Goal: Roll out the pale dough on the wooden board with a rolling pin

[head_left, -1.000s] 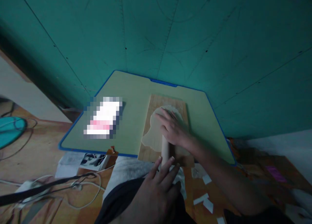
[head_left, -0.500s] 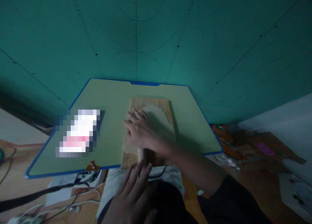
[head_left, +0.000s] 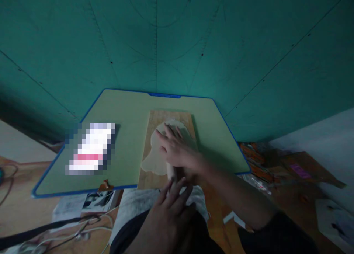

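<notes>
A thin, uneven sheet of dough (head_left: 153, 160) lies on a wooden board (head_left: 155, 117). Across it, pointing away from me, runs a pale rolling pin (head_left: 170, 171), mostly covered by my hands. My right hand (head_left: 175, 147) rests palm down over the pin's far part, fingers spread and stretched out above the dough. Closer to me, my left hand (head_left: 168, 209) lies over the pin's near end at the board's front edge, its fingers extended and not wrapped round the pin.
The board sits on a small light-green table (head_left: 124, 114) with a blue rim. A pixelated, bright phone-like object (head_left: 92, 147) is on the left side. Cables (head_left: 91, 230) trail on the floor at lower left; cardboard (head_left: 306, 169) lies at right. A green wall (head_left: 177, 44) rises behind.
Both hands and the rolling pin have shifted to the right across the dough. More of the dough's left side now shows.
</notes>
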`<state>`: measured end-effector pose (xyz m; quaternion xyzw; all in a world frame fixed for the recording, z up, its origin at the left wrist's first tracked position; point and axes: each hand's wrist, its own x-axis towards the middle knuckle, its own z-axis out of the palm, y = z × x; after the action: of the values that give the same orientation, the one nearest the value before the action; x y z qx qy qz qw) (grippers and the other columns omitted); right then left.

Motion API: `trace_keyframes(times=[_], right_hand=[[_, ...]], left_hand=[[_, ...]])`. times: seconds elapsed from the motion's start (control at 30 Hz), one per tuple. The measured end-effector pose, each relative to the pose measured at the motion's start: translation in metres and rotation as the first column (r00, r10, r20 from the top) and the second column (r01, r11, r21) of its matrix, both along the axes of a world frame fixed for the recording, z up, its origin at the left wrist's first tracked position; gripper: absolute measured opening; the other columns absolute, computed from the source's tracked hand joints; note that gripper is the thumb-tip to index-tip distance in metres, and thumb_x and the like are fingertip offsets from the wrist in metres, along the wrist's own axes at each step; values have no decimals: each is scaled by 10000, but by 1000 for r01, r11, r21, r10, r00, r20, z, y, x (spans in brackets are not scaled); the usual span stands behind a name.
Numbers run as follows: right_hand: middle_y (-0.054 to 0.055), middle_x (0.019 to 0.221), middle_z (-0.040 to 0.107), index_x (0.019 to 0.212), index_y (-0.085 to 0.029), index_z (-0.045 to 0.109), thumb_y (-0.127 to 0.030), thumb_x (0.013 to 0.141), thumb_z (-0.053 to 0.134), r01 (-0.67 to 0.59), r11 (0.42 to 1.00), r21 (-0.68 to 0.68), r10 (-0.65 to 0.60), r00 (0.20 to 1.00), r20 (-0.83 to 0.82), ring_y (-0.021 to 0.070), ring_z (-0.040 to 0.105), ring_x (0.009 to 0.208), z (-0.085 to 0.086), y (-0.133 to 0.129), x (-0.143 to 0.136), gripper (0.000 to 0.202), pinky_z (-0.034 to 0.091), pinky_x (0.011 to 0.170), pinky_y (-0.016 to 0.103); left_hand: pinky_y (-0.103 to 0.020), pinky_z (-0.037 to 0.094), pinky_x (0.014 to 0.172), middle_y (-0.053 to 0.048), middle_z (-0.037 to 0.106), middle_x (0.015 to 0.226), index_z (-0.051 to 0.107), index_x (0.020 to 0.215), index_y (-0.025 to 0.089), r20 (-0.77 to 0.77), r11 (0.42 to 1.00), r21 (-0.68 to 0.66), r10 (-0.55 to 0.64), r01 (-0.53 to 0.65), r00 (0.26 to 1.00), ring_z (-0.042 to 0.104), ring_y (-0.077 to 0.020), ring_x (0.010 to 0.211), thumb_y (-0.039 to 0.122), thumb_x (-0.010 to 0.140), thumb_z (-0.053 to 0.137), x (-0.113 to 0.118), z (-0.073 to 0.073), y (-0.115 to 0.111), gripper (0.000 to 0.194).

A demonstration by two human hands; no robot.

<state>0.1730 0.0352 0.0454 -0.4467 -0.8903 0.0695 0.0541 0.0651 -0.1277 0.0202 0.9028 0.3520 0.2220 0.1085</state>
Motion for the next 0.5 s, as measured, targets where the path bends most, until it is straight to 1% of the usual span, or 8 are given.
trace_keyframes(times=[0.07, 0.13, 0.2, 0.27, 0.3, 0.37, 0.43, 0.5], right_hand=[[198, 1646, 364, 1533, -137, 469, -291, 1000, 458, -41, 999, 36, 42, 999, -28, 356, 323, 1525, 1, -5, -26, 554, 269, 1236, 540], [191, 1623, 405, 1492, -140, 513, -313, 998, 463, -80, 993, 91, 85, 995, -51, 352, 329, 1519, 3, -11, -50, 526, 263, 1237, 553], [189, 1600, 439, 1456, -138, 545, -325, 998, 466, -125, 982, 145, 134, 989, -55, 334, 331, 1517, 5, -16, -65, 502, 224, 1251, 559], [197, 1580, 464, 1430, -128, 569, -322, 1000, 467, -154, 975, 162, 164, 985, -47, 320, 335, 1515, 6, -18, -70, 484, 193, 1263, 559], [200, 1573, 473, 1419, -122, 580, -314, 999, 468, -156, 976, 153, 165, 985, -47, 320, 339, 1513, 6, -17, -67, 475, 195, 1263, 557], [192, 1571, 481, 1393, -120, 605, -290, 997, 469, -141, 984, 114, 148, 988, -55, 326, 336, 1516, 6, -14, -54, 452, 218, 1259, 548], [166, 1592, 465, 1385, -140, 618, -257, 992, 471, -111, 992, 63, 115, 991, -63, 326, 334, 1518, 3, -9, -31, 435, 251, 1251, 535], [135, 1623, 430, 1419, -181, 596, -222, 985, 470, -61, 998, 23, 62, 996, -68, 314, 346, 1516, 0, -5, -4, 454, 267, 1244, 536]], left_hand=[[-548, 430, 1168, -95, 539, 1545, 634, 1354, 236, -37, 998, 45, 54, -52, 998, 388, -356, 1494, 245, 856, 647, -19, -4, -10, 498], [-520, 429, 1174, -106, 474, 1599, 580, 1424, 227, -64, 991, 85, 112, -106, 992, 352, -353, 1517, 173, 838, 608, -38, -9, -20, 589], [-497, 407, 1194, -106, 417, 1637, 554, 1448, 228, -82, 983, 116, 154, -144, 985, 350, -334, 1523, 135, 857, 568, -51, -12, -28, 599], [-491, 398, 1201, -109, 379, 1656, 551, 1443, 226, -92, 978, 127, 179, -167, 980, 343, -326, 1528, 132, 874, 557, -55, -14, -31, 577], [-502, 402, 1197, -115, 371, 1660, 560, 1429, 221, -95, 978, 120, 182, -171, 979, 327, -335, 1535, 145, 872, 569, -53, -14, -31, 562], [-556, 407, 1183, -131, 381, 1652, 600, 1376, 207, -87, 985, 80, 161, -154, 983, 279, -373, 1548, 195, 852, 618, -42, -13, -25, 525], [-614, 391, 1175, -145, 428, 1622, 650, 1303, 202, -38, 994, 35, 101, -100, 994, 262, -404, 1548, 278, 835, 669, -24, -8, -15, 475], [-614, 356, 1198, -123, 487, 1584, 673, 1269, 222, -1, 998, -36, 46, -46, 999, 276, -384, 1546, 334, 848, 686, -4, 0, -2, 436]])
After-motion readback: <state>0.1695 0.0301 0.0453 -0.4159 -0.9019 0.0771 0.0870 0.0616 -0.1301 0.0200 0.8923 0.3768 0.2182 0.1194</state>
